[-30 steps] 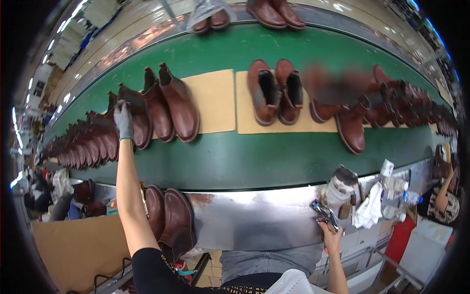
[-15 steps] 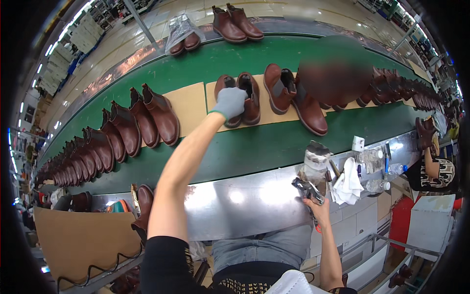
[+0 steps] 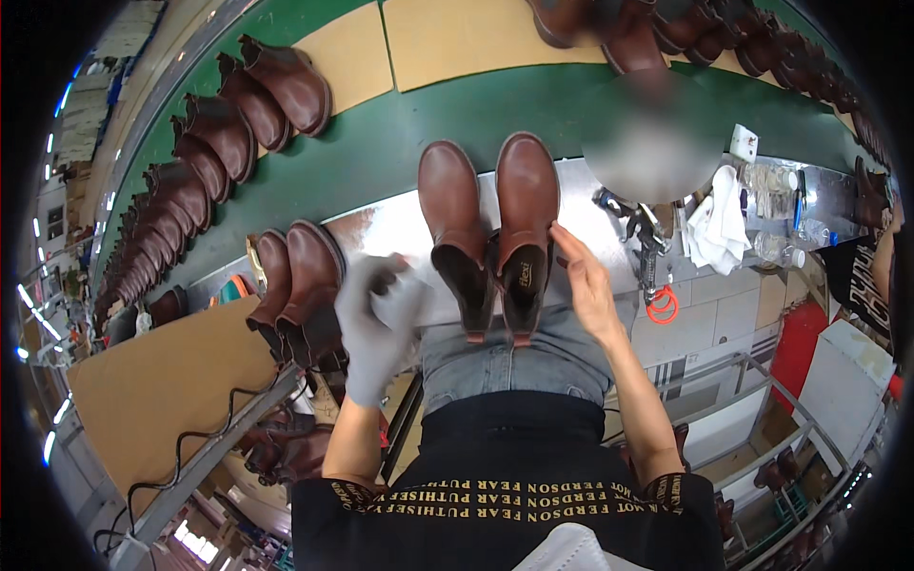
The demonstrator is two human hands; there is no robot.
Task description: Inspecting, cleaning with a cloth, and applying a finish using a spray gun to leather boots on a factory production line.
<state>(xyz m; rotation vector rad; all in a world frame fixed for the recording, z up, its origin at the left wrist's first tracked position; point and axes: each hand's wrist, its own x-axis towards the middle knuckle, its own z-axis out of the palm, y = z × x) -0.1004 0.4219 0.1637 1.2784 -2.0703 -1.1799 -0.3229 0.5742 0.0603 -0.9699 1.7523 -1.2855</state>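
Note:
In front of me a pair of brown ankle boots stands on the metal ledge (image 3: 386,224), toes pointing away: a left boot (image 3: 447,190) and a right boot (image 3: 526,190). My bare right hand (image 3: 586,281) has its fingers stretched out, their tips at the outer side of the right boot. To the left of the pair, apart from it, my left hand (image 3: 373,328) wears a grey glove. Motion blurs its fingers, so whether anything is in them does not show. A dark hand tool with an orange-red ring (image 3: 662,306) lies at the ledge's right.
Long rows of brown boots (image 3: 224,138) line the green conveyor (image 3: 381,138), partly on cardboard sheets (image 3: 476,48). Another boot pair (image 3: 312,276) stands left, beside a brown board (image 3: 181,390). On the right lie a white cloth (image 3: 719,224) and plastic bottles (image 3: 779,249). A metal rack (image 3: 762,400) stands below.
The boots under my left hand have come from the conveyor to the ledge before me. My right hand has let go of the dark tool and moved left to the boots. The view has tilted down.

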